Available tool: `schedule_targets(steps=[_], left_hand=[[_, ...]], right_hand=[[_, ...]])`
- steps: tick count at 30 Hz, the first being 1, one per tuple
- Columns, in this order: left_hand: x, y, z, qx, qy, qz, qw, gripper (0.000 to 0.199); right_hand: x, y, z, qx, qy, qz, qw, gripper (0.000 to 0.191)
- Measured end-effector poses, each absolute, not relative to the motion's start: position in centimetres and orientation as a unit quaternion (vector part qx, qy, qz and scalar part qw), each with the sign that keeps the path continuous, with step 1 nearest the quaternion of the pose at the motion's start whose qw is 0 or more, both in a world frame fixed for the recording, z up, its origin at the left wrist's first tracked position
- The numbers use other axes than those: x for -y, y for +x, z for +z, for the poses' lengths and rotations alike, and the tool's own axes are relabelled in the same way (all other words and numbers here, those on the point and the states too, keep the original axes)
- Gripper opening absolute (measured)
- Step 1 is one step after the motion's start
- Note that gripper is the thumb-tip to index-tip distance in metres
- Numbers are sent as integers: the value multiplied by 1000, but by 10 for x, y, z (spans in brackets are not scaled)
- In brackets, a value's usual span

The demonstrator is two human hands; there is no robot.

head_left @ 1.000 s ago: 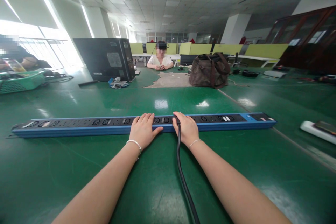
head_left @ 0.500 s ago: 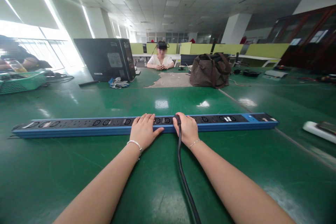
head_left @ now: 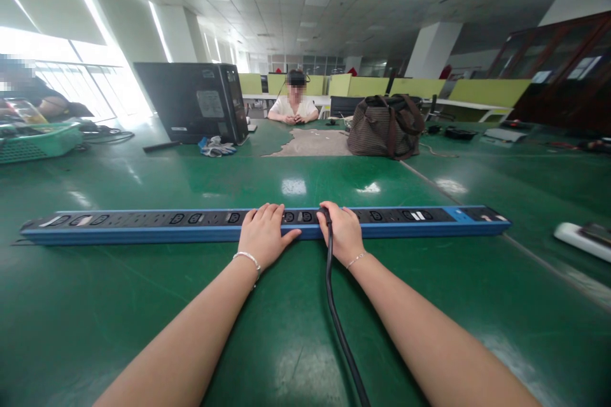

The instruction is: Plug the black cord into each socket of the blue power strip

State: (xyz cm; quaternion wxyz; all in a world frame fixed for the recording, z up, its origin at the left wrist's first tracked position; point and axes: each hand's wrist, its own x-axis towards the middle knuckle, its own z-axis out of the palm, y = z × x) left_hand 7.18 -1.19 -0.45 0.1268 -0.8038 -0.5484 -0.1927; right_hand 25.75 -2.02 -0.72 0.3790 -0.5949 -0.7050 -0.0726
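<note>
A long blue and black power strip (head_left: 143, 229) with rows of sockets lies crosswise on the green table. My left hand (head_left: 264, 232) grips it near its middle, fingers over the top and thumb along the near side. Just to the right, my right hand (head_left: 344, 233) is closed round a black plug (head_left: 325, 212) at the strip's sockets. Its black cable (head_left: 334, 305) runs down toward me between my forearms. My fingers hide the plug's end, so I cannot tell how deep it sits in a socket.
Beyond the strip stand a black computer case (head_left: 191, 102), gloves (head_left: 217, 147) and a brown bag (head_left: 384, 127). At left is a green basket (head_left: 42, 143); at right, a white power strip (head_left: 580, 241). One person (head_left: 293, 105) sits opposite, another (head_left: 38, 98) at far left.
The view has shifted slightly. Both hands keep their places on the strip and the plug, with no clear movement against them.
</note>
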Motion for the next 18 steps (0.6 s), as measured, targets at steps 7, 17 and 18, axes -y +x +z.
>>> schedule_targets(steps=[7, 17, 18], left_hand=[[12, 73, -4, 553, -802, -190, 124, 64], [12, 73, -4, 550, -803, -191, 131, 63], [12, 73, -4, 550, -803, -191, 132, 64]], right_hand=[[19, 256, -5, 691, -613, -69, 377, 24], [19, 260, -6, 716, -589, -86, 364, 27], [19, 261, -7, 724, -583, -90, 358, 27]])
